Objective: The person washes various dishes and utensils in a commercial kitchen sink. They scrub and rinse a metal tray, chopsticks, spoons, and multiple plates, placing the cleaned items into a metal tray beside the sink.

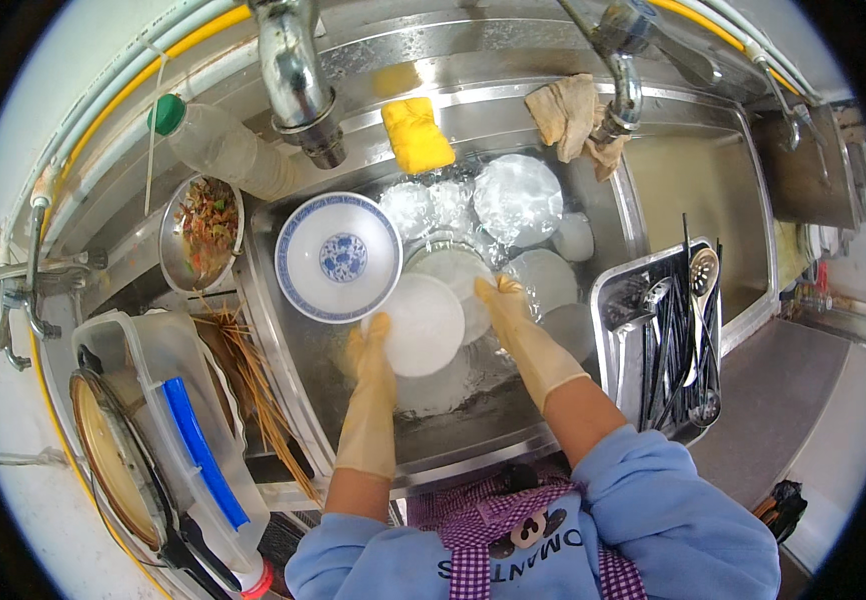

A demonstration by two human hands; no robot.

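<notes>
My left hand [370, 360], in a cream rubber glove, holds the left rim of a round white dish [424, 330], thumb on top and fingers partly hidden in the water. My right hand [511, 315], gloved alike, is at the right edge of another pale round dish [470, 274] under the surface; whether it grips that dish cannot be told. A white bowl with a blue patterned rim [339, 292] is at the left side of the steel sink [373, 442]. Several more pale dishes, among them a round one [519, 199], lie in the rippling water.
A steel tray [596, 337] of chopsticks and ladles stands at the right, beside a second basin [703, 180]. Faucets [294, 82] overhang the back, near a yellow sponge or cloth [416, 135] and beige cloths [568, 116]. A scrap bowl [177, 262], bamboo skewers [275, 420] and a plastic bin [147, 341] are left.
</notes>
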